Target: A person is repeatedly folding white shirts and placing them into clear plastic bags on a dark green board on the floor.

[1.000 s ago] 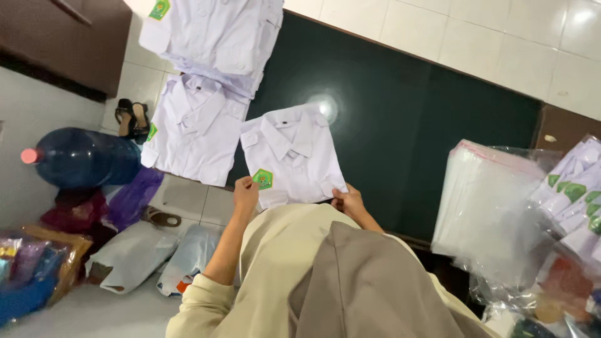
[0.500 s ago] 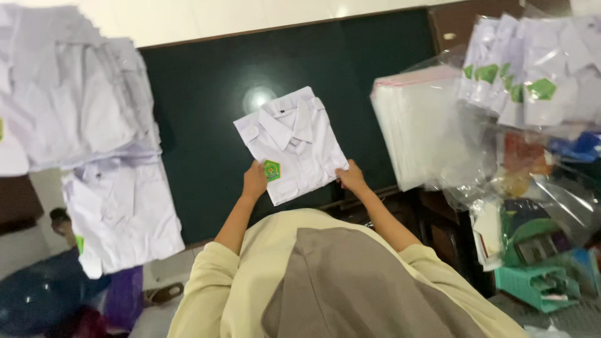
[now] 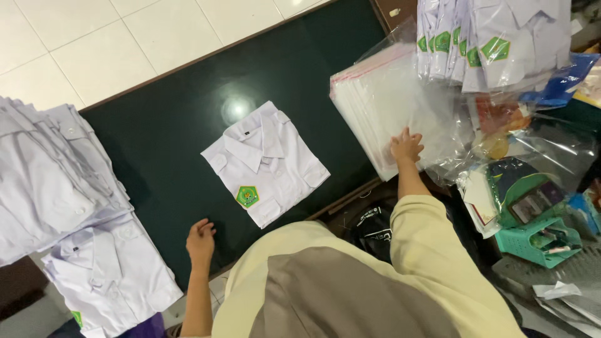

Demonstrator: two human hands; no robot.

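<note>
Under the right hand [image 3: 407,145] lies a stack of clear bags [image 3: 388,103], fingers spread flat on the top one, gripping nothing yet. The left hand [image 3: 201,238] rests loosely curled and empty on the dark table [image 3: 156,144]; the folded shirt [image 3: 264,163] lies free between both hands, laid flat, badge up.
</note>
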